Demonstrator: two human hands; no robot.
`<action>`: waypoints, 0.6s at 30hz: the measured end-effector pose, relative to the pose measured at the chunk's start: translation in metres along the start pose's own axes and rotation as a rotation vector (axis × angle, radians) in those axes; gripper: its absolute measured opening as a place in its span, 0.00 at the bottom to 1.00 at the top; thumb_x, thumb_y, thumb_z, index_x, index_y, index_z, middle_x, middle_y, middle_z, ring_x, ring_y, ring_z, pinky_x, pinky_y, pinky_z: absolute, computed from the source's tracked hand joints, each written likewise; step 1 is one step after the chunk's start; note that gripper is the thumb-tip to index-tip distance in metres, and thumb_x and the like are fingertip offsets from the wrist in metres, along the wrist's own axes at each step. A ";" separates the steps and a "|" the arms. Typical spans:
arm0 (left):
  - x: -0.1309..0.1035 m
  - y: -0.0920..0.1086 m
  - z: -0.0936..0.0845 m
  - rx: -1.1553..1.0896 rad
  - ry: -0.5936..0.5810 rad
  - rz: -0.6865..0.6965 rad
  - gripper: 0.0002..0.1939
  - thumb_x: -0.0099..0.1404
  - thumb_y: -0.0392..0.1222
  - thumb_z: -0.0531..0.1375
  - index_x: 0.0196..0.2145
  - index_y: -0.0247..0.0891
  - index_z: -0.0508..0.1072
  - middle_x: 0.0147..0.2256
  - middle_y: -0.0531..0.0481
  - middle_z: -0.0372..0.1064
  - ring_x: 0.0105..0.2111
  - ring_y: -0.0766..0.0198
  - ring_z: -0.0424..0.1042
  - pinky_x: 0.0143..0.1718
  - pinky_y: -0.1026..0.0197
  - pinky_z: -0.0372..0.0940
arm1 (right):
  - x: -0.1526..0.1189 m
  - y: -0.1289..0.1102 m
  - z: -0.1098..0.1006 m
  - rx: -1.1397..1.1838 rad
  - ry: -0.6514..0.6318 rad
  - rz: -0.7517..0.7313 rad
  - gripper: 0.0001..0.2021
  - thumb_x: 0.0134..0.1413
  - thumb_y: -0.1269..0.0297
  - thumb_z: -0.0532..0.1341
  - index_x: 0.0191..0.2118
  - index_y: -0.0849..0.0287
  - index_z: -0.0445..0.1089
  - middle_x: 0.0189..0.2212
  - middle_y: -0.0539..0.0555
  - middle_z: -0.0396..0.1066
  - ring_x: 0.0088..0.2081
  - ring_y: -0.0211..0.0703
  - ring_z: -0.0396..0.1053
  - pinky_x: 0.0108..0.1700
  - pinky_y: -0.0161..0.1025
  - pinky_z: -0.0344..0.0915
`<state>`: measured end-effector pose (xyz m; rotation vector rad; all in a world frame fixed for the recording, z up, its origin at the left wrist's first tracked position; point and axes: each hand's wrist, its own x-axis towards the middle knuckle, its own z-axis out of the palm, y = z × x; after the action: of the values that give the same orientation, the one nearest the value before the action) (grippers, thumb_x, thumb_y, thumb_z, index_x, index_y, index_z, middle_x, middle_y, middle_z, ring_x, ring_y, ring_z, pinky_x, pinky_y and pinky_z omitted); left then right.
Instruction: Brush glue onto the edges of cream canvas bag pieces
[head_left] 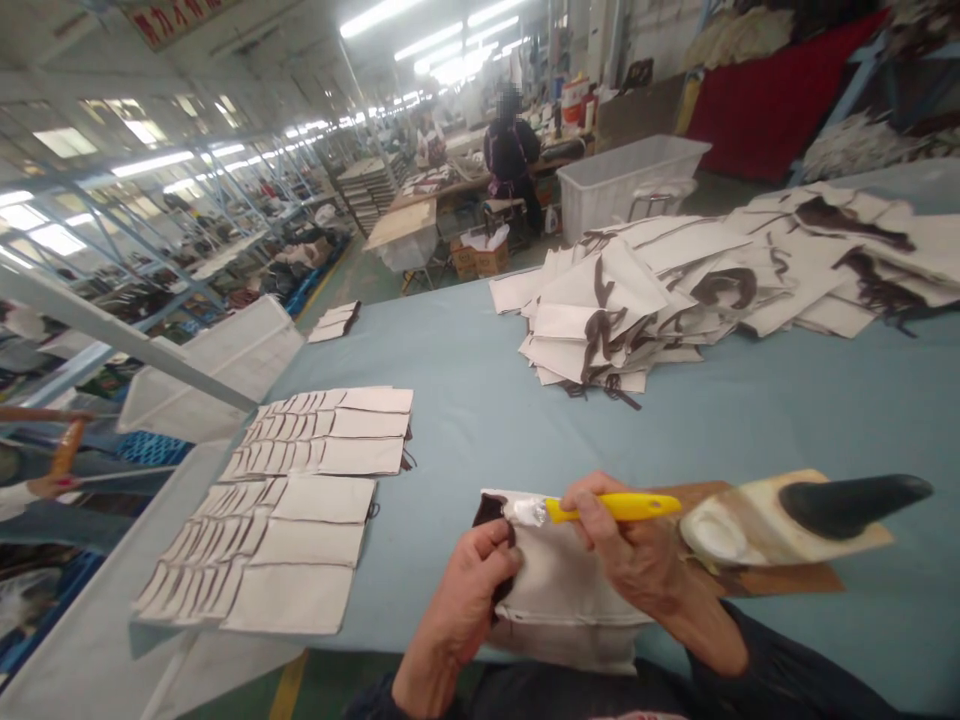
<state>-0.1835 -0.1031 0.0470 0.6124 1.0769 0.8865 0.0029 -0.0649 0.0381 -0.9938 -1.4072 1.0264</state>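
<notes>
The single view comes from the wearer's head, above the near edge of the table [465, 400], and faces forward and down across it. It sits close over the left hand [484, 575] and right hand [611, 535], which fill the near middle. The pile [637, 290] lies at middle range, far right. The frame is wide enough to take in the hall [262, 200] beyond, where a person [511, 155] appears small at the far side.

A blue-green table [465, 400] has a big messy heap [637, 280] at the back. Neat rows [315, 500] lie on the left, and a little stack [334, 322] is past them. A brown board [795, 580] lies on the right. One cream piece [562, 570] is at the near edge.
</notes>
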 end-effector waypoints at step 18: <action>-0.003 0.004 -0.003 -0.025 -0.010 -0.008 0.20 0.52 0.45 0.75 0.40 0.32 0.84 0.27 0.48 0.78 0.27 0.66 0.75 0.32 0.70 0.66 | 0.010 0.000 -0.002 0.093 0.059 -0.044 0.22 0.72 0.46 0.57 0.32 0.57 0.73 0.15 0.45 0.62 0.17 0.35 0.61 0.21 0.31 0.61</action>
<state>-0.1883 -0.1033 0.0500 0.5915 1.0569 0.8880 0.0046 -0.0548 0.0414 -0.9142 -1.3161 1.0133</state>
